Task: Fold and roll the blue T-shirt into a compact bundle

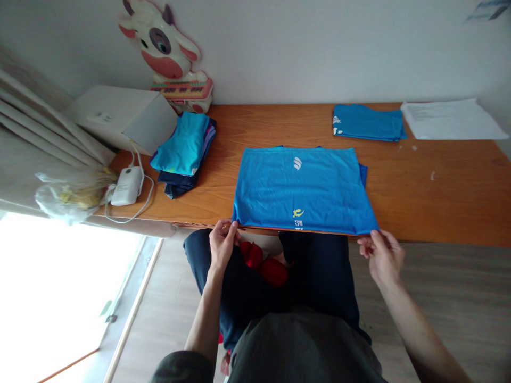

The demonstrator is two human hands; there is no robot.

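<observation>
A blue shirt, partly folded into a wide rectangle, lies at the front edge of the wooden table. White and yellow prints show down its middle, and darker blue cloth peeks out at its right side. My left hand pinches the near left corner of the shirt. At the near right corner, my right hand has its thumb and forefinger closed on the cloth, the other fingers curled loosely. The underside of the shirt is hidden.
A pile of folded clothes is at the left, near a white box, a white adapter with cables and a plastic bag. Behind stands a cow toy keyboard. Folded blue cloth and papers lie back right on the table.
</observation>
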